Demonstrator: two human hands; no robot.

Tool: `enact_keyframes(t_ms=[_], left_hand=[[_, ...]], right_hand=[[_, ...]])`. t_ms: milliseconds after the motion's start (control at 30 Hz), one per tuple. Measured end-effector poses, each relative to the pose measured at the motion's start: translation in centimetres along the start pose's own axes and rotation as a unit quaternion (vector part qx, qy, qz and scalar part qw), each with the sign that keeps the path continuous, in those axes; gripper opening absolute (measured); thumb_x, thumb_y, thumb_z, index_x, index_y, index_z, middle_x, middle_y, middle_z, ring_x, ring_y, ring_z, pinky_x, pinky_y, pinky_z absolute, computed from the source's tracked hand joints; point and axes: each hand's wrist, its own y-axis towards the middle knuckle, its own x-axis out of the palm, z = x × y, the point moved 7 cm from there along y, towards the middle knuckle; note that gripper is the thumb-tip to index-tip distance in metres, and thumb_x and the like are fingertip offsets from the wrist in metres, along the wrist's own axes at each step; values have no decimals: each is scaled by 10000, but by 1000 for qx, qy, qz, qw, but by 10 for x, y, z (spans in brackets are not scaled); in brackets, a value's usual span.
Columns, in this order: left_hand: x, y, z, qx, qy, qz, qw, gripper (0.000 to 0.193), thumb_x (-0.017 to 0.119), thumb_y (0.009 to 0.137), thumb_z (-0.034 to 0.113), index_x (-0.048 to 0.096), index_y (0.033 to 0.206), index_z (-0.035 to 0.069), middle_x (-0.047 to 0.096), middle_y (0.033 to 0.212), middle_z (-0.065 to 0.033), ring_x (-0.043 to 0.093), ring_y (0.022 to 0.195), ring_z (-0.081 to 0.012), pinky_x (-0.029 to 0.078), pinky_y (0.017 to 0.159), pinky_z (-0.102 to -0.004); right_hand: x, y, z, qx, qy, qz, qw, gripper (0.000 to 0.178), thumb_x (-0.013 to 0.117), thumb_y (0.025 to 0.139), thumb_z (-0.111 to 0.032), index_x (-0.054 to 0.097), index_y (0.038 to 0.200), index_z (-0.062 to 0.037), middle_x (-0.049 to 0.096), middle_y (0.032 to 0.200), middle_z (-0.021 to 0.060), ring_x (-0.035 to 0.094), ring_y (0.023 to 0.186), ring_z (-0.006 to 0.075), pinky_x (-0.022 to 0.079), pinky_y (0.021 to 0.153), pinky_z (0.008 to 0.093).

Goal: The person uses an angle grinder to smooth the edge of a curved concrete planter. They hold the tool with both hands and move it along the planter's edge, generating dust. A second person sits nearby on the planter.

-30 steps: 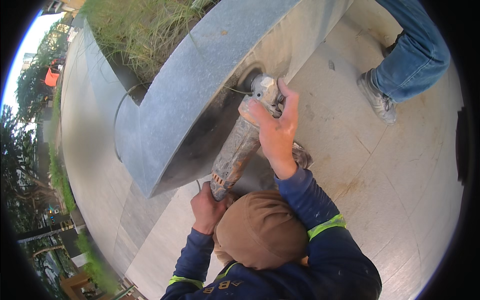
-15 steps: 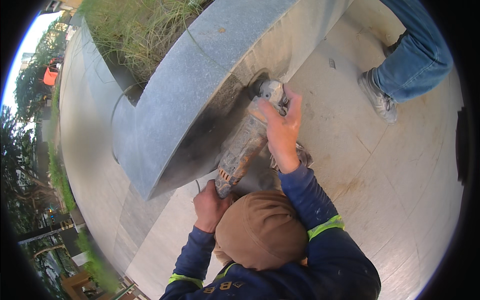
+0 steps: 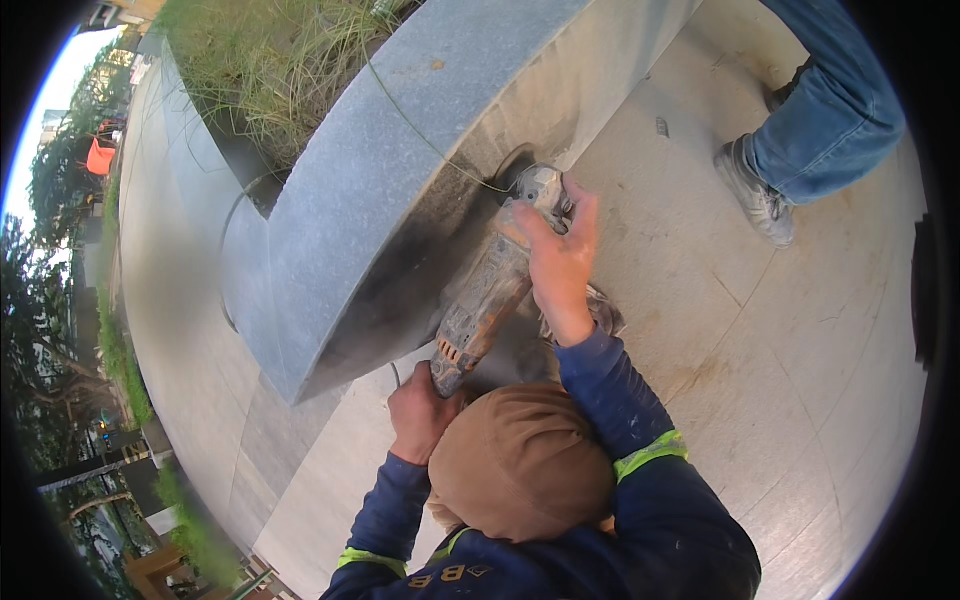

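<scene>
Neither of my hands is in view. Just ahead and below, a co-worker in a brown cap [image 3: 525, 460] and dark blue jacket [image 3: 640, 530] bends over a dusty angle grinder [image 3: 485, 290]. The co-worker's right hand [image 3: 565, 265] wraps the grinder's head, while their left hand [image 3: 420, 412] closes round its rear end. Its dark disc [image 3: 514, 168] is at the pale side face of a grey stone planter [image 3: 400, 150], within a darkened patch; whether it spins I cannot tell. A long grass blade [image 3: 425, 135] hangs over the planter's edge down to the disc.
Dry grass [image 3: 290, 70] grows inside the planter. At upper right stands another person, with blue jeans [image 3: 830, 130] and a dusty shoe [image 3: 760, 190] on the pale paving [image 3: 760, 330]. A thin cable [image 3: 396, 375] shows by the grinder's rear. Trees and an orange object [image 3: 100, 157] are at far left.
The grass blade has swung down across the planter's side and now reaches the grinder's disc. The grinder's head has shifted very slightly left; the co-worker's grip looks the same.
</scene>
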Motion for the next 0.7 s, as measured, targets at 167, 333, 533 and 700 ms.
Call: enact_keyframes(t_ms=[167,333,533,700], left_hand=[[5,0,-3,12,10,11,1000,353,759,702,245,563,905,33,655,725,-199,639,675,-435,506,592,-484],[-14,-2,10,2,-15,53,998,323,749,709,236,568,891,41,662,741,-192,645,699,-431,510,603,-480],[3,2,3,5,8,-18,1000,322,748,717,223,577,917,37,664,747,-192,653,706,-421,514,603,-478],[-6,-3,7,-11,-13,29,999,321,741,708,224,574,912,41,658,731,-196,650,698,-422,514,613,-483]], right_hand=[[0,1,8,3,12,-3,1000,687,764,812,-144,417,1355,93,555,1213,183,538,1103,209,425,992,334],[9,-3,-39,-65,40,-28,997,686,765,810,-135,415,1353,95,555,1203,178,537,1103,206,426,990,333],[-3,0,6,17,-7,5,1000,682,766,805,-132,418,1343,99,557,1181,175,539,1089,204,434,973,333],[5,-3,-30,-69,-26,-14,997,694,778,792,-123,418,1343,96,558,1153,165,542,1065,192,444,954,323]])
